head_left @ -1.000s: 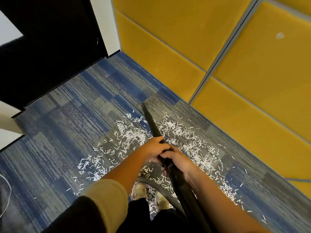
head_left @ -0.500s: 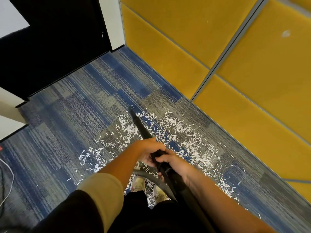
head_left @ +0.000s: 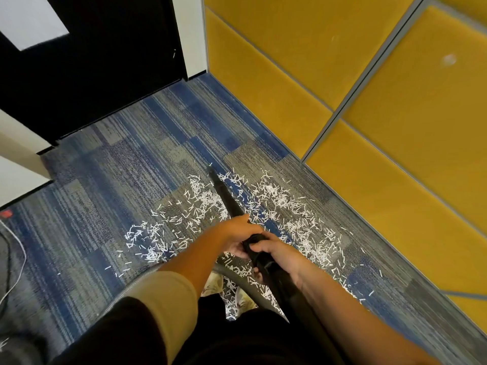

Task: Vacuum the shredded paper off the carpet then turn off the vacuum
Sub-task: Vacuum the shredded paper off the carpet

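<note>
White shredded paper (head_left: 287,206) lies scattered over the blue and grey carpet (head_left: 118,180), in a band from the left middle to the lower right. A black vacuum wand (head_left: 226,196) slopes forward through the shreds, its narrow tip (head_left: 210,168) at the far edge of the pile. My left hand (head_left: 237,230) grips the wand from the left. Just behind it, my right hand (head_left: 276,252) grips the wand's thicker part. The grey hose (head_left: 237,277) curves under my arms. The vacuum body is out of view.
Yellow padded wall panels (head_left: 369,127) run along the right side. A black door (head_left: 92,61) closes the far left corner. A white cable (head_left: 18,259) lies on the carpet at the left edge. My shoes (head_left: 213,283) stand among the shreds.
The wand tip has swung left across the shreds, and the view has shifted with it. Both hands keep the same grip on the wand.
</note>
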Available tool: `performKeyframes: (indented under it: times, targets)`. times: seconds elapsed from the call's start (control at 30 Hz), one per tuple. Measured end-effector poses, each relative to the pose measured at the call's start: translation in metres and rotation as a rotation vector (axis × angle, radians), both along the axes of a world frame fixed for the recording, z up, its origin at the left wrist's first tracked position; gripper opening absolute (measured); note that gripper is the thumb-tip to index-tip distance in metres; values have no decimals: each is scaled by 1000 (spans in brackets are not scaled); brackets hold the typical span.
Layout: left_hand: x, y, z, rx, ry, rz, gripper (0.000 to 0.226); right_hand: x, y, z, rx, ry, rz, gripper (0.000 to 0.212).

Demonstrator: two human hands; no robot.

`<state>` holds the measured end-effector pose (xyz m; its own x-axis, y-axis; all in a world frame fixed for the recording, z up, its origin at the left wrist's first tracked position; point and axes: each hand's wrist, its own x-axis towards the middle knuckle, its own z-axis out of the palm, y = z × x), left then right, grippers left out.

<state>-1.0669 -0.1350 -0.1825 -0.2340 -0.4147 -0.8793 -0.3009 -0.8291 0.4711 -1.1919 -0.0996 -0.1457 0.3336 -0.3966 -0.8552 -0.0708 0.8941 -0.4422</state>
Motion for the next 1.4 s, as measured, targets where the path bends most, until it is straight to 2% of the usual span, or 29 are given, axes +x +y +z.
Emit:
performKeyframes:
  times: [0.07, 0.1, 0.2, 0.33, 0.47, 0.6, 0.73, 0.93, 1.13, 1.4]
  targets:
    - [3, 1, 2, 2, -6, -4, 35, 2, 1, -1, 11, -2, 3, 22]
    - [5, 1, 2, -2, -13, -11, 33, 3, 2, -2, 16, -2, 0, 25]
    - [3, 1, -4, -37, -21, -13, 51, 4, 1, -1, 12, 6, -22, 23]
    - [0, -2, -7, -76, -7, 24, 40, 7, -5, -1, -26, 36, -20, 23]
    - [10, -4, -9, -69, -14, 31, 52, 18, -5, -4, -53, 78, 28, 26]
    - [18, -3, -9, -89, -24, 7, 34, 27, -6, -2, -38, 80, 22, 25]
    - [21, -3, -10, -98, -37, 14, 49, 32, -4, 1, -58, 80, 9, 25]
    - [34, -1, -11, -136, -59, -15, 57, 43, -1, 0, -45, 54, -8, 26]
    - [51, 1, -14, -115, -27, 9, 58, 58, 0, -11, -44, 84, 8, 43]
    - [76, 1, -19, -148, -48, 28, 50, 82, -4, -7, -41, 27, 27, 36]
